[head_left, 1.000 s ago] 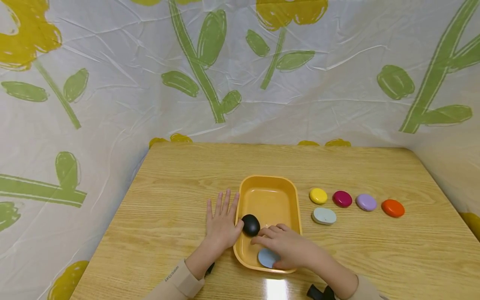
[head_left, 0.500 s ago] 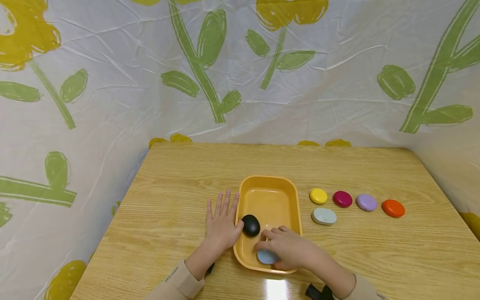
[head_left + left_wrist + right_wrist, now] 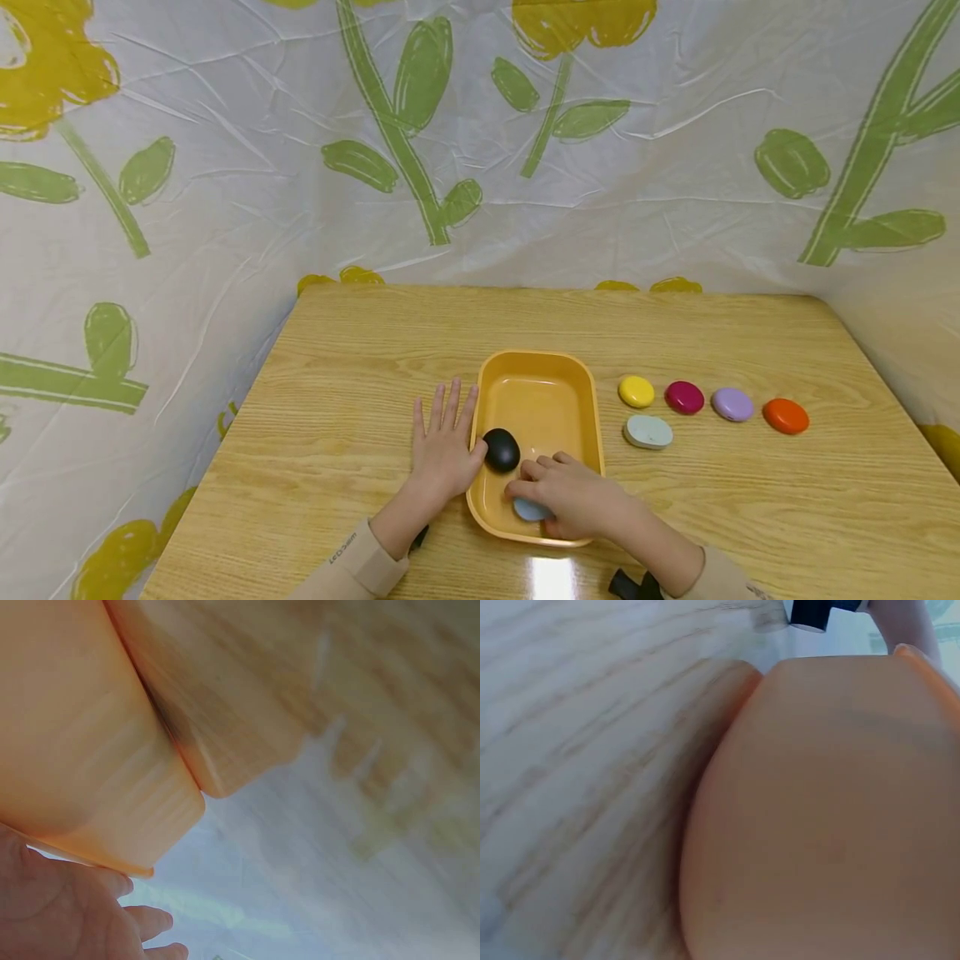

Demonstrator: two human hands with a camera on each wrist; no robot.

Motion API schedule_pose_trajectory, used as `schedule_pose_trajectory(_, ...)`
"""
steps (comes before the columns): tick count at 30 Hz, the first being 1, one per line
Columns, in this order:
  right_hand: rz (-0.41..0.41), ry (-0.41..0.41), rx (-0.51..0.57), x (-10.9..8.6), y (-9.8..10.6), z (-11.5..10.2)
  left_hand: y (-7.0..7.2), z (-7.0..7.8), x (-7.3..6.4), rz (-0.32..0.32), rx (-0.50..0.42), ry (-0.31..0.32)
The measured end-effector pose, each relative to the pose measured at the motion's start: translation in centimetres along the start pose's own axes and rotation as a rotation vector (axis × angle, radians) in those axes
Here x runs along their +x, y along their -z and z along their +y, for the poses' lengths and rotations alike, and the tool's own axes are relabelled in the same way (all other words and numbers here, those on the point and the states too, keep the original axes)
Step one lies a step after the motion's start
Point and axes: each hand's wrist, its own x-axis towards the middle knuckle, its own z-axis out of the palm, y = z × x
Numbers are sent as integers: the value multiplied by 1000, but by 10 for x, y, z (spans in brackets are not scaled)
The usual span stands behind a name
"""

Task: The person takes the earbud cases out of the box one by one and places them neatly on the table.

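In the head view, my left hand (image 3: 442,458) lies along the left side of the orange tray (image 3: 540,357), fingers straight and spread, thumb over the rim. The left wrist view has this hand (image 3: 67,907) against the tray's outer wall (image 3: 82,742). A glossy black pebble (image 3: 502,450) sits inside by the left wall, close to the thumb. My right hand (image 3: 577,496) reaches into the tray's near right part, fingers curled over a light blue oval pebble (image 3: 529,509) and thumb at its near side. The hand hides part of it. Only the tray's outside (image 3: 817,810) fills the right wrist view.
Right of the tray on the wooden table (image 3: 360,350) lie a yellow pebble (image 3: 636,392), a magenta one (image 3: 684,397), a lilac one (image 3: 732,404) and an orange-red one (image 3: 785,416). A pale grey-green pebble (image 3: 648,432) lies nearer. A flowered sheet (image 3: 525,217) encloses the table.
My right fingers have curled in over the light blue pebble, which has shifted slightly up and left and shows less. The left hand, tray and black pebble have stayed put.
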Motion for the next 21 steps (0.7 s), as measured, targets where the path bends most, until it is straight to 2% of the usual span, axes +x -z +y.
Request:
schedule_pose_trajectory(5,110,-3,-7,-3,2,8,0,0,0,2,-10,-1)
schedule_pose_trajectory(11,291,-81,2,-20,28,30,-1,-1,0,0,-25,2)
schedule_pose_trajectory(16,357,-181,7,-40,50,50,-2,-1,0,0,-32,2)
schedule_pose_trajectory(21,397,-289,-6,-63,57,71,-2,-1,0,-6,-29,3)
